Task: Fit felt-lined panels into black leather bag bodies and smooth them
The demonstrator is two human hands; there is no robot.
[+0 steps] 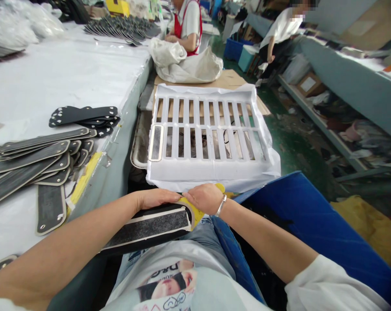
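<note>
Across my lap lies a long black strip (150, 226) with a speckled grey panel edged in white. My left hand (158, 198) grips its far edge, fingers closed along it and fingertips meeting my right hand. At the strip's right end, my right hand (206, 198) is closed on a yellow piece (197, 216) with a rounded edge; part of it is hidden beneath the fingers. Just beyond the hands sits a slotted frame (211, 165) covered in white cloth. A single grey, pale-edged strip (156, 143) lies on the frame's left side.
On the white-covered table (85, 69) at left are several pale-edged dark strips (27, 162) and a pile of black strips (83, 115). A blue box (299, 216) stands at my right. A co-worker (189, 26) sits beyond the frame; another person (281, 32) bends over further right.
</note>
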